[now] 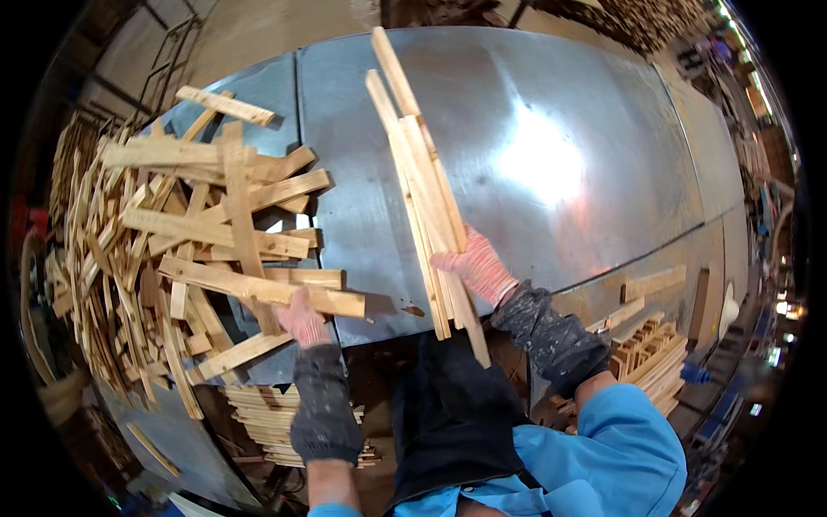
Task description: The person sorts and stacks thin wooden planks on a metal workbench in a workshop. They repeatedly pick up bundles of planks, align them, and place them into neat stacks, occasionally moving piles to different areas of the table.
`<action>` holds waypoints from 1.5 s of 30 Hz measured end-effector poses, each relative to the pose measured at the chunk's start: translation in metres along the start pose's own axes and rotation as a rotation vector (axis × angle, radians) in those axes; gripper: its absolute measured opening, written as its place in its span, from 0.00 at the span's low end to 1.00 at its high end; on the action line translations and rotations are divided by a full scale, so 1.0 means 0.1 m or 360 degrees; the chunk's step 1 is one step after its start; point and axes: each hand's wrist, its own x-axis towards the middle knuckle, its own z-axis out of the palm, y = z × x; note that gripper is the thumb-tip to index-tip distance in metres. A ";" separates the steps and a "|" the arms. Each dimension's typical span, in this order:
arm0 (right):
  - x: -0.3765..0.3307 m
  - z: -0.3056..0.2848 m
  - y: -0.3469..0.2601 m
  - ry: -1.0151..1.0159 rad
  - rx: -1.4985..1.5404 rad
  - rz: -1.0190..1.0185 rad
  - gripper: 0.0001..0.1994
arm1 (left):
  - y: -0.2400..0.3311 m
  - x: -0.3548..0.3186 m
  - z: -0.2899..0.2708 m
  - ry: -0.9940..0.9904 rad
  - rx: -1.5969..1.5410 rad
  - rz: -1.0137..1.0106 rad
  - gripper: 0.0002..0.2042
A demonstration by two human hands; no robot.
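Observation:
My right hand [479,266], in a pink glove, grips a bundle of long wooden slats [419,172] held over the grey metal table [560,155], their far ends pointing away from me. My left hand [302,320], also gloved in pink, holds one wooden slat [258,287] at the near edge of a big loose pile of wooden slats [172,233] on the table's left side. Dark sleeve covers wrap both forearms above blue sleeves.
Neat stacks of slats [258,422] lie below the table's near edge, and another stack [650,349] sits low at the right. A single short board [652,283] rests on the table's right part. More wood heaps at the far left.

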 end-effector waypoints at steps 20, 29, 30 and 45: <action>0.39 -0.29 1.32 0.0202 -0.0235 0.0140 0.36 | -1.18 -0.76 0.99 -0.1322 0.1383 0.0023 0.33; -0.25 -0.29 1.76 0.0134 -0.1246 0.0314 0.40 | -0.99 -0.95 0.56 -0.1283 0.0999 -0.0471 0.30; -0.25 -0.32 1.79 0.0094 -0.1191 0.0314 0.41 | -1.05 -0.91 0.41 -0.1155 0.1125 -0.0326 0.30; -0.63 -0.19 1.65 0.0504 -0.0371 -0.0262 0.29 | 0.34 1.01 -0.65 0.0134 0.2080 0.0934 0.44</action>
